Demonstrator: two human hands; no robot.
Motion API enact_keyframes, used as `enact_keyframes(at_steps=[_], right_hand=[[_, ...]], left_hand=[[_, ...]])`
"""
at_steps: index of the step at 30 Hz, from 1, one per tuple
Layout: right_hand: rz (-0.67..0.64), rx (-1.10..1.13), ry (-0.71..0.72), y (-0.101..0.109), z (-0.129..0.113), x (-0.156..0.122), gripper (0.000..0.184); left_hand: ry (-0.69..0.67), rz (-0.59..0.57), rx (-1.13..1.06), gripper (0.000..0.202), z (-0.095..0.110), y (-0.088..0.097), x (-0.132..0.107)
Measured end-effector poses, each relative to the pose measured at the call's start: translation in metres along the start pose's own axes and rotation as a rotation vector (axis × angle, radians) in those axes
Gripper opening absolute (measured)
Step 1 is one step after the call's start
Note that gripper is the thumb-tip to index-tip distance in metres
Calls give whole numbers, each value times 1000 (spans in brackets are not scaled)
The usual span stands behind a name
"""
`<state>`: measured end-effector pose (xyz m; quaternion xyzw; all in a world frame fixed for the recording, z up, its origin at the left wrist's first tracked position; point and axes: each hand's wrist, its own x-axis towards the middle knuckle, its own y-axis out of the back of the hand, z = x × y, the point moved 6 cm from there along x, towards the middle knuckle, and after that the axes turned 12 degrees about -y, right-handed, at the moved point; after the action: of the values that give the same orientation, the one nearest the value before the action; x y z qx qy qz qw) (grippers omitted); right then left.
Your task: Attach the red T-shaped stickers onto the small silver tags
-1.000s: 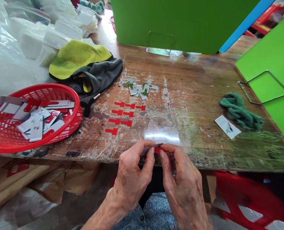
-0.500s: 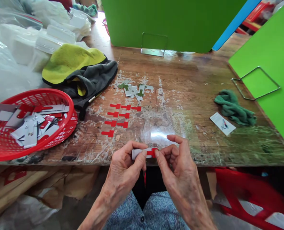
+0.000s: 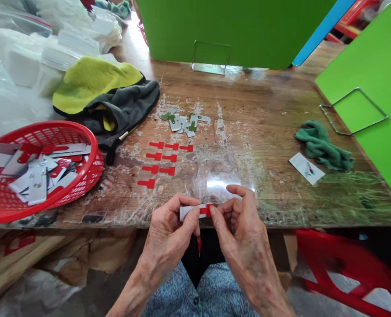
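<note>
Between both hands, just over the table's front edge, is a small flat metal strip [image 3: 185, 213] with a red T-shaped piece [image 3: 204, 211] lying along its right end. My left hand [image 3: 172, 229] pinches the strip between thumb and fingers. With thumb and fingertip, my right hand [image 3: 240, 229] grips the red end, its index finger raised and bent. Several red T-shaped pieces [image 3: 150, 169] lie in short rows on the table, left of the hands. Farther back is a small heap of metal strips with green ends [image 3: 182, 123].
A red plastic basket [image 3: 96, 169] of similar metal parts stands at the left. Behind it are a yellow-and-grey cloth [image 3: 123, 103] and clear bags [image 3: 23, 66]. A printed card [image 3: 306, 168] and a green cloth [image 3: 324, 147] lie right. Green boards [image 3: 241, 31] stand behind.
Both hands keep the same pinch on the strip and red piece. The whole view has shifted slightly; otherwise little differs.
</note>
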<state>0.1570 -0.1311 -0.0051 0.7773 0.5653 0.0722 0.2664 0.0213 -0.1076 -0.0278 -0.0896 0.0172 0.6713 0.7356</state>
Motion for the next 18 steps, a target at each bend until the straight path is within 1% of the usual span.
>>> enact_keyframes(at_steps=[3,6,9,13,16,18], right_hand=[[2,-21,19,-1,-3,-1,27],[34,-78,39,-1,-5,-2,28],[68,-127,65,-4,-5,-4,27],[114,-159,97,-9,-4,-9,25],[123,-183,54,-10,1,-11,30],[132,-186,-3,-4,4,-10,38]], left_hand=[[-18,13,2,15,2,1,0],[-38,18,10,14,2,3,-1],[-81,29,9,10,-2,5,-3],[-159,80,64,9,-9,6,-10],[-229,96,120,8,-10,5,-14],[-252,126,119,7,-8,7,-16]])
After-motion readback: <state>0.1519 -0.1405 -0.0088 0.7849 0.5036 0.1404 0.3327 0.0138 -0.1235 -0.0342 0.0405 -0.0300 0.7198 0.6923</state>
